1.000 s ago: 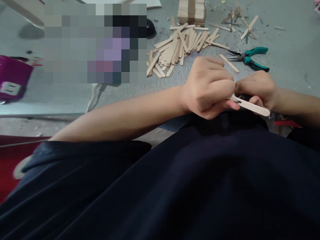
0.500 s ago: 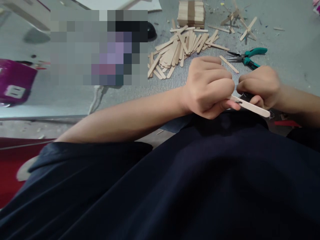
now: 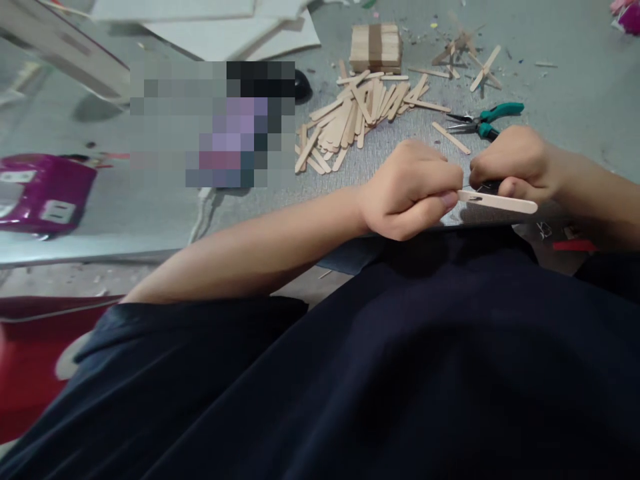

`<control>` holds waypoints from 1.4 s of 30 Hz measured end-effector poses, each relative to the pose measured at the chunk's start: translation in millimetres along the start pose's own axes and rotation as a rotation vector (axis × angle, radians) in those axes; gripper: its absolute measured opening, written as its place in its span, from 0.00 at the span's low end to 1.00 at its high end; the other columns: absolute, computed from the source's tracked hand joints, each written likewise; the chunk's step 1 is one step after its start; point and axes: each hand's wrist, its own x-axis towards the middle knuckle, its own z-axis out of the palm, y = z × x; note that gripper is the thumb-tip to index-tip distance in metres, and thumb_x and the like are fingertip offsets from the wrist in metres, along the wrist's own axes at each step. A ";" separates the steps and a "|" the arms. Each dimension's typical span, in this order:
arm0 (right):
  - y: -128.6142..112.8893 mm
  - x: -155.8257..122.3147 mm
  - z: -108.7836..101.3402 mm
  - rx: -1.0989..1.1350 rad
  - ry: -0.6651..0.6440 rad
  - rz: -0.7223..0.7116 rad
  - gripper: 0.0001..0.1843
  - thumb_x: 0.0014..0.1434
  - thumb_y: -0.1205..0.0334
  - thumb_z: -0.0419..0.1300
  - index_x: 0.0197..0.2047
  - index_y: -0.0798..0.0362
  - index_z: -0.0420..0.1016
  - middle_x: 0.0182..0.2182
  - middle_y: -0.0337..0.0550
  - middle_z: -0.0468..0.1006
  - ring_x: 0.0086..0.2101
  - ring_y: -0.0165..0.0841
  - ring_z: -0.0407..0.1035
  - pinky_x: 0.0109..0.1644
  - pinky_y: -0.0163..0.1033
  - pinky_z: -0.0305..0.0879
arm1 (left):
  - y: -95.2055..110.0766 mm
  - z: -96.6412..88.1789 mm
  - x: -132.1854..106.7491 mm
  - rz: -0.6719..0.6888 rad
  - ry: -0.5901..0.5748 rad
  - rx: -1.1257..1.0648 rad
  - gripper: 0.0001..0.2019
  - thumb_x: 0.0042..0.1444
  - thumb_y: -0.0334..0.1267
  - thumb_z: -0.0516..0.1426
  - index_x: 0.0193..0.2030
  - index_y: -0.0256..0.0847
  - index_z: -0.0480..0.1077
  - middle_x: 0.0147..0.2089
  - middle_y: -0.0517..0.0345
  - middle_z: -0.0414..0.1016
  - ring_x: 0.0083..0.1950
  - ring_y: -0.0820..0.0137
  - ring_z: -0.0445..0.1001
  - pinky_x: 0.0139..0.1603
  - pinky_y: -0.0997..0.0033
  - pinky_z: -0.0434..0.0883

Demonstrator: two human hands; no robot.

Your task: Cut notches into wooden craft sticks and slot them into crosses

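Observation:
My left hand (image 3: 410, 190) is curled in a fist around one end of a flat wooden craft stick (image 3: 500, 201), held level just above the table's near edge. My right hand (image 3: 515, 163) is closed beside it, fingers pinched on a small dark tool whose tip touches the stick near my left fingers; I cannot make out what the tool is. Both forearms reach in over my dark shirt.
A loose pile of craft sticks (image 3: 357, 117) lies on the grey table (image 3: 125, 213), with a bundled stack (image 3: 376, 48) behind it. Green-handled pliers (image 3: 483, 119) lie right of the pile. Glued stick shapes (image 3: 470, 57) sit far right. A purple box (image 3: 43, 200) sits left.
Both hands have stayed together on the stick, which now lies more level. The view has tilted, so the table's objects sit lower in the picture.

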 end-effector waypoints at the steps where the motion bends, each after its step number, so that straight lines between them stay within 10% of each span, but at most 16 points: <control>1: -1.5 1.0 -0.1 -0.003 -0.011 0.006 0.52 0.82 0.19 0.31 0.42 0.49 0.82 0.29 0.39 0.72 0.29 0.31 0.68 0.39 0.42 0.61 | 0.4 0.4 -1.4 -0.010 -0.011 0.011 0.25 0.76 0.65 0.44 0.31 0.55 0.53 0.23 0.61 0.56 0.23 0.60 0.62 0.35 0.48 0.73; 11: -6.9 10.5 -8.6 -0.062 -0.135 0.042 0.56 0.78 0.15 0.25 0.37 0.50 0.77 0.29 0.35 0.68 0.32 0.29 0.61 0.42 0.44 0.58 | -3.0 9.4 -11.2 0.051 0.102 0.019 0.23 0.77 0.57 0.47 0.30 0.53 0.51 0.21 0.60 0.54 0.21 0.62 0.53 0.31 0.51 0.62; 19: -12.2 -27.3 -21.2 -0.037 0.021 0.189 0.47 0.83 0.19 0.34 0.31 0.46 0.70 0.26 0.34 0.65 0.28 0.28 0.56 0.39 0.44 0.54 | 39.3 6.2 -46.7 0.115 0.344 -0.016 0.15 0.75 0.36 0.50 0.34 0.50 0.56 0.22 0.63 0.56 0.19 0.67 0.56 0.23 0.58 0.54; 26: -102.6 -47.3 22.6 0.377 0.120 0.637 0.26 0.87 0.40 0.53 0.37 0.45 0.69 0.26 0.37 0.72 0.27 0.35 0.66 0.34 0.46 0.57 | 61.7 74.6 -59.8 -0.439 0.547 0.346 0.22 0.80 0.41 0.54 0.31 0.48 0.55 0.21 0.66 0.60 0.21 0.70 0.57 0.30 0.59 0.54; 42: -116.1 -8.8 60.3 0.485 0.198 0.760 0.24 0.81 0.35 0.61 0.44 0.47 0.72 0.29 0.37 0.77 0.28 0.36 0.67 0.36 0.44 0.58 | 53.6 92.5 -60.2 -0.418 0.589 0.234 0.21 0.86 0.46 0.51 0.35 0.47 0.68 0.26 0.62 0.77 0.25 0.69 0.71 0.34 0.59 0.63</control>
